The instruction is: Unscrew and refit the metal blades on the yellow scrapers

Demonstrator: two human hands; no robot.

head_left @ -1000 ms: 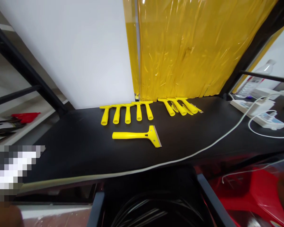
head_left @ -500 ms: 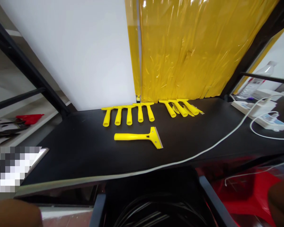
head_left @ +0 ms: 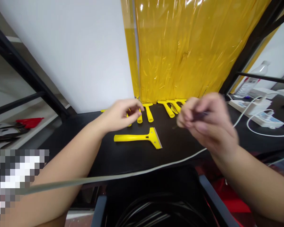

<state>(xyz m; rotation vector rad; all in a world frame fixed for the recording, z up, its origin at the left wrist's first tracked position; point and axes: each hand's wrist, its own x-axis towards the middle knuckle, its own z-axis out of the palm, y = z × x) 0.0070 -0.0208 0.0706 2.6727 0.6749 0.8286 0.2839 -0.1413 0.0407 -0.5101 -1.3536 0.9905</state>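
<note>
Below the loosely parted left hand (head_left: 120,115) lies the yellow scraper (head_left: 137,137); the right hand (head_left: 211,126) seemingly grips a blurred dark object (head_left: 200,116).

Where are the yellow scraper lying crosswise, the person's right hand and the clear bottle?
Yellow scraper (head_left: 137,137): head view, on its handle.
Right hand (head_left: 209,126): head view, on the middle of the hand, blurred.
Clear bottle (head_left: 249,84): head view, on its body, below the bar crossing it.
</note>
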